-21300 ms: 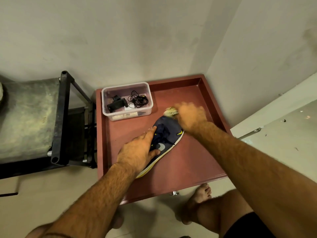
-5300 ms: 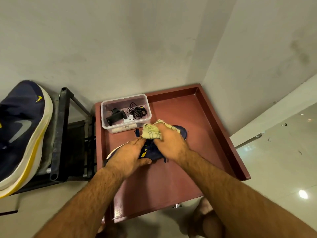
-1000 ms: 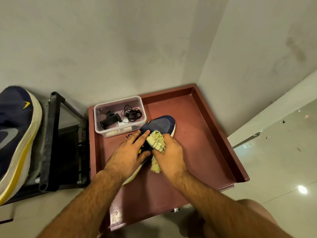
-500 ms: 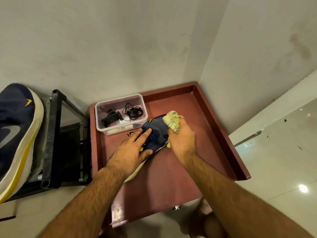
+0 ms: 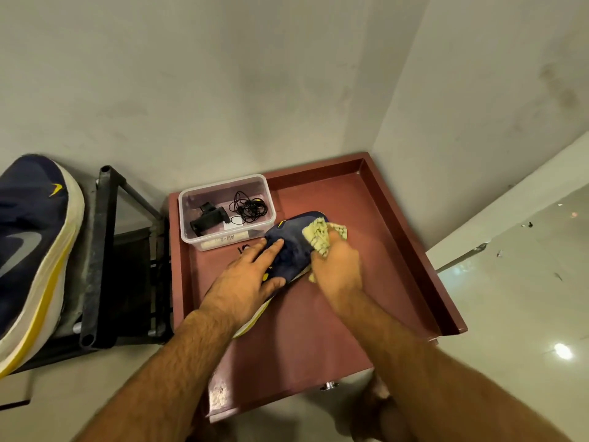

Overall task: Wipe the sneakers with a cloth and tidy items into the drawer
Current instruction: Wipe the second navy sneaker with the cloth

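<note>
Reddish-brown and shallow-walled, the open drawer [image 5: 398,282] sits in the corner of the room, its front edge nearest the viewer. On its floor a navy sneaker [image 5: 291,247] with a pale, yellow-trimmed sole lies slanting from near left to far right. The left hand [image 5: 247,282] rests on the shoe's near half, fingers stretched flat along the upper, thumb round the side. The right hand [image 5: 338,269], somewhat blurred, grips a pale yellow cloth [image 5: 322,236] bunched against the shoe's far end; how tightly is hard to judge. Just beyond the shoe, in the drawer's far left corner, a clear plastic box [image 5: 220,240] holds a small black gadget [image 5: 208,218] and a tangle of black cable [image 5: 250,208]. Far left, outside the drawer, a second sneaker [image 5: 35,250] lies on a dark metal rack [image 5: 95,256].
</note>
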